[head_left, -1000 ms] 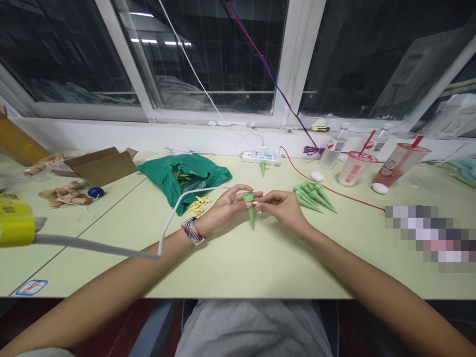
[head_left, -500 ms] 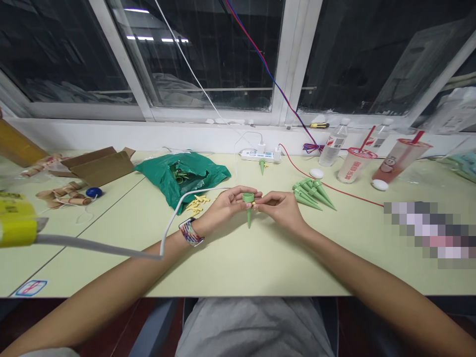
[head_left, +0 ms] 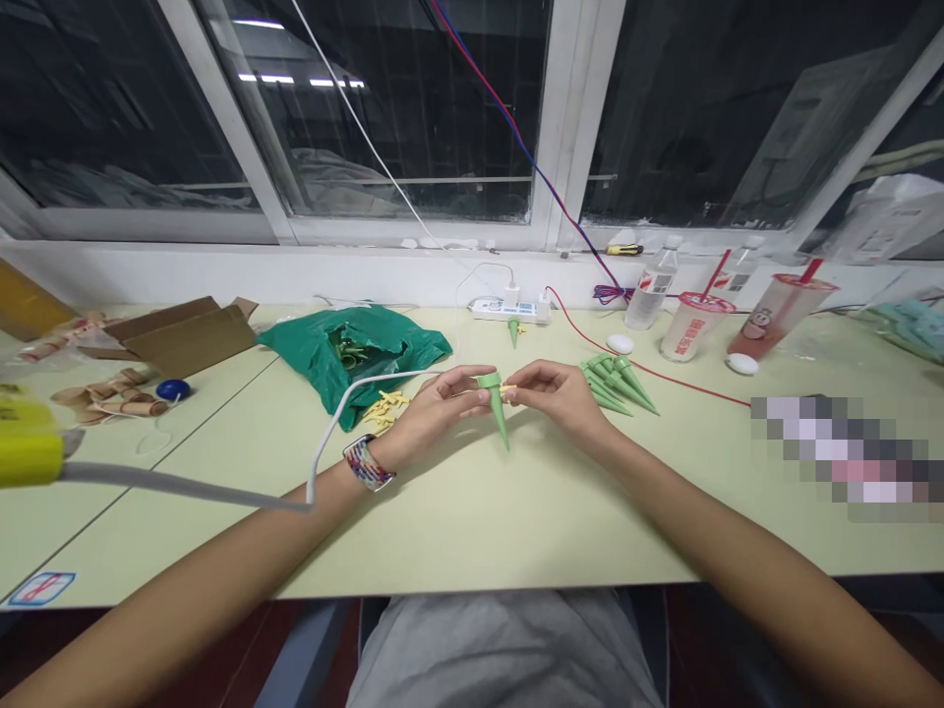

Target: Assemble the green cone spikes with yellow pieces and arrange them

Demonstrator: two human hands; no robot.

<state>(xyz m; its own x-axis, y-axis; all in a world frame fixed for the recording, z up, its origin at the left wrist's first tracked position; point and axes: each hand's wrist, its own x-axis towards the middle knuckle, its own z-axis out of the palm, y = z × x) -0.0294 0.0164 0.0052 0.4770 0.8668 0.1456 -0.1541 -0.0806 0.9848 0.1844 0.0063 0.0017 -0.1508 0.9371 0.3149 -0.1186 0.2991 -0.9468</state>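
Observation:
My left hand (head_left: pixel 444 405) grips a green plastic plant watering spike (head_left: pixel 497 405) by its wide cap, the pointed end slanting down to the right above the table. Pinched in the fingertips of my right hand (head_left: pixel 555 390) is a small yellow valve (head_left: pixel 508 389), which meets the side of the spike just under the cap. Several similar yellow pieces (head_left: pixel 383 408) lie loose to the left of my left hand. Beyond my right hand is a pile of green spikes (head_left: pixel 618 379). One more green spike (head_left: pixel 513 332) rests by the power strip.
A torn green plastic bag (head_left: pixel 354 344) holding green parts sits back left, near a cardboard box (head_left: pixel 188 334). A white cable (head_left: pixel 324 442) crosses over my left forearm. Drink cups (head_left: pixel 693 329), a water bottle (head_left: pixel 653 285) and a power strip (head_left: pixel 508 311) stand along the back.
The spike has tilted in my left hand, its cap now turned away from view and its tip swung right. My right hand still holds the yellow valve against it. The view has shifted slightly.

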